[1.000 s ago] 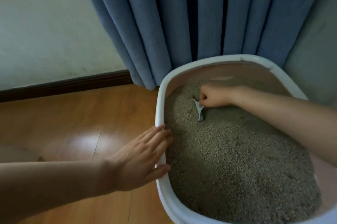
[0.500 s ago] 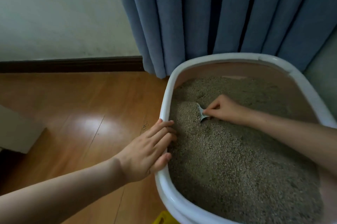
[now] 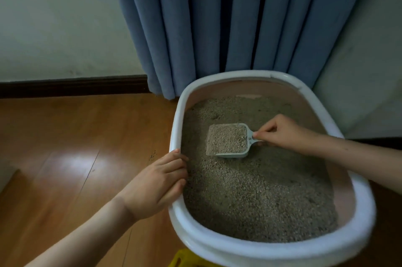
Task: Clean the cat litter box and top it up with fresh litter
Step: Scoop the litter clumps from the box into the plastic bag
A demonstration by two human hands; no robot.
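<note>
A white-rimmed litter box [image 3: 289,247] with pink inner walls stands on the wooden floor, filled with grey-brown litter [image 3: 256,197]. My right hand [image 3: 282,132] pinches the short handle of a pale scoop [image 3: 228,141]. The scoop is level just above the litter surface and heaped with litter. My left hand [image 3: 154,182] rests on the box's left rim, fingers curled over its edge.
Blue curtains [image 3: 228,27] hang right behind the box. A wall with a dark baseboard [image 3: 71,87] runs at the left. A grey wall [image 3: 365,71] stands close at the right. Something yellow [image 3: 185,259] peeks out under the box's near edge. Wooden floor [image 3: 65,147] lies to the left.
My right hand has lifted the scoop out of the litter, now full and level. My left hand's fingers have curled over the rim. The view has shifted.
</note>
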